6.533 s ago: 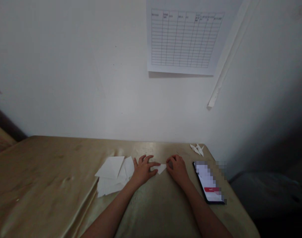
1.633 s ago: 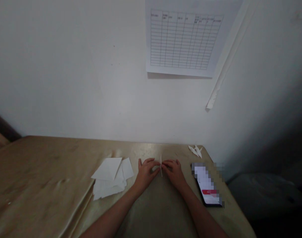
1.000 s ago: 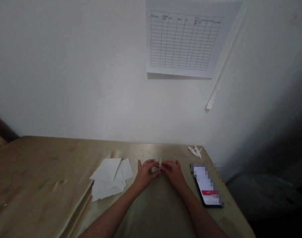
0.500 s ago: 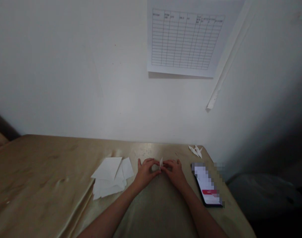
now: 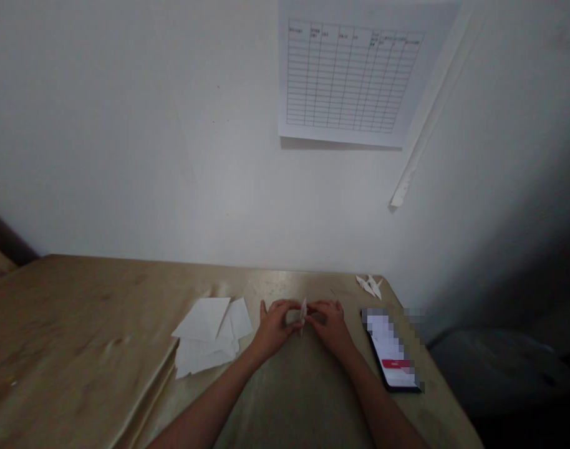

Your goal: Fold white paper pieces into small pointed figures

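A small folded piece of white paper (image 5: 303,310) stands nearly edge-on between my two hands, just above the table. My left hand (image 5: 276,321) pinches it from the left with thumb and fingertips. From the right, my right hand (image 5: 329,321) has its thumb and fingers closed on the same paper. The fold's exact shape is too small to make out. Left of my left hand lies a loose pile of white paper sheets (image 5: 207,343). Two small folded paper figures (image 5: 370,287), crane-like in outline, rest near the back right corner.
A phone (image 5: 392,352) with a lit, partly blurred screen lies right of my right hand. The table (image 5: 93,324) has a brownish, creased cover and meets a white wall. A printed grid sheet (image 5: 345,75) hangs on that wall. Beyond the right edge is a dark area.
The folded paper has turned slightly between my fingertips. Both hands stay in almost the same place.
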The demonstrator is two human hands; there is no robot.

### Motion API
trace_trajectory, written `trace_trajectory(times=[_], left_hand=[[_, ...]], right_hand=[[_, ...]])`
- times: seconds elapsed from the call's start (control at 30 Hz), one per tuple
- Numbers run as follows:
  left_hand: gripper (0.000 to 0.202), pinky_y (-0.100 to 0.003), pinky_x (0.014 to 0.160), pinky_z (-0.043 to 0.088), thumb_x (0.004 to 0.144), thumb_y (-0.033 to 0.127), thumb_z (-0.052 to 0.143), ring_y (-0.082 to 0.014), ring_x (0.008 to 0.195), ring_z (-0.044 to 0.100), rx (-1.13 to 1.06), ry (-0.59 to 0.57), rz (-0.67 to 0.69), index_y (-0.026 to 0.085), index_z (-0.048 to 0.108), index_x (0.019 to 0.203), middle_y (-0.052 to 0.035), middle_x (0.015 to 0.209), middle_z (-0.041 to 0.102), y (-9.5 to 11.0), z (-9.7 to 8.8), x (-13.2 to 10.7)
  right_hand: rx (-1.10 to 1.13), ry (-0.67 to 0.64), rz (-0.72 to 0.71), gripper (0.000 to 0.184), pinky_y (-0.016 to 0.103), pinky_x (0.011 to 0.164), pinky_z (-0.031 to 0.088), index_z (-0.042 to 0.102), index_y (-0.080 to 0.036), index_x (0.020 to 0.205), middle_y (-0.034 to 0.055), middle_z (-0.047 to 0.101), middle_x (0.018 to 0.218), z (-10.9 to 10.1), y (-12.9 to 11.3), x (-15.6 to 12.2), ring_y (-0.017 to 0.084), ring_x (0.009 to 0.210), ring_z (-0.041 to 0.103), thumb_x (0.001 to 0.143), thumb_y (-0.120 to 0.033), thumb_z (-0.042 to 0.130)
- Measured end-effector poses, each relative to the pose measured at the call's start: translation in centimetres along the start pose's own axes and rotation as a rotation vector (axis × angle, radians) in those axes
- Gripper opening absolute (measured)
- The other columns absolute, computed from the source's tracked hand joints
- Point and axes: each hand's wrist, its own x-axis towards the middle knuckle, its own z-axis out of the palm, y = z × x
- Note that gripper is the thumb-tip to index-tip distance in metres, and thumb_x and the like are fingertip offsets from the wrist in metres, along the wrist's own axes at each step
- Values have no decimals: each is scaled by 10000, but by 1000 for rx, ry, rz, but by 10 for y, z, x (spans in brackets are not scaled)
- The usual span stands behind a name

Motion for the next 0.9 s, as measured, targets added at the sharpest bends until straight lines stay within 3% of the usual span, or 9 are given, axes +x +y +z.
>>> trace_trajectory(times=[0.17,0.3,0.53,0.9], left_hand=[[419,-695,1189,-4,823,217,690,-266,1338,508,0,-45,0,341,629,1218,-14,1355,653,2,-6,0],[468,-684,1196,-15,824,197,666,-259,1342,505,-2,-83,19,353,616,1262,-12,1359,653,0,-10,0],[468,-642,1220,52,799,179,686,-267,1382,461,4,-145,16,339,653,1237,-17,1334,668,-8,-16,3],[334,-655,1196,127,836,217,694,-282,1343,481,102,-166,121,374,724,1129,3,1297,699,-17,-16,4]], right_hand=[[21,52,-82,287,518,1110,324,743,-271,1096,53,745,1090,0,8,2,270,1122,607,813,-258,693],[35,73,-121,318,478,1072,383,747,-268,1101,65,730,1100,3,13,2,267,1124,596,794,-217,684],[81,-20,-140,351,431,1044,411,759,-297,1097,61,700,1097,-2,9,2,245,1125,564,807,-147,632],[22,-133,-156,352,409,1056,385,784,-312,967,30,697,1100,-5,1,-3,223,1128,553,781,-80,595]])
